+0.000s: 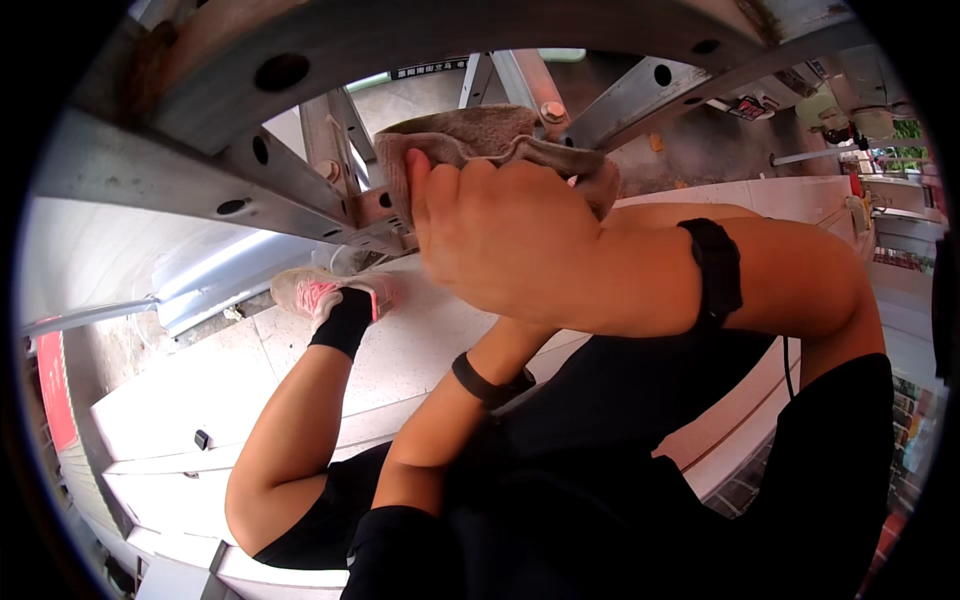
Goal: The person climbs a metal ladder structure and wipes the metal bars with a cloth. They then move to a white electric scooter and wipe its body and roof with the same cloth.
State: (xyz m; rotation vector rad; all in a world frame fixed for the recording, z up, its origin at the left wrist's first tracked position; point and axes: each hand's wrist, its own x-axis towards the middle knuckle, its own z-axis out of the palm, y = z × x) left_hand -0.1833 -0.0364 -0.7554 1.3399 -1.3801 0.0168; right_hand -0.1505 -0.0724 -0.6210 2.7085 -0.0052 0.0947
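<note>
My right hand [510,225] grips a grimy brown-grey cloth [465,124], bunched up in front of a metal frame. My thumb presses on the cloth's left edge. The frame's steel beam [450,82] has round holes and crosses just above the cloth. More perforated bars [277,180] meet below it at the left, and a bolt [553,112] sits right beside the cloth. My left forearm [442,427], with a black wristband [487,382], reaches up behind my right forearm. My left hand itself is hidden there, so what it touches cannot be seen.
My shoe [315,292], with pink laces, rests on pale tiled steps [300,375] under the frame. A small black object [201,439] lies on the tiles. A shiny metal sheet [217,277] stands at the left. A dark sign [429,70] with writing shows beyond the frame.
</note>
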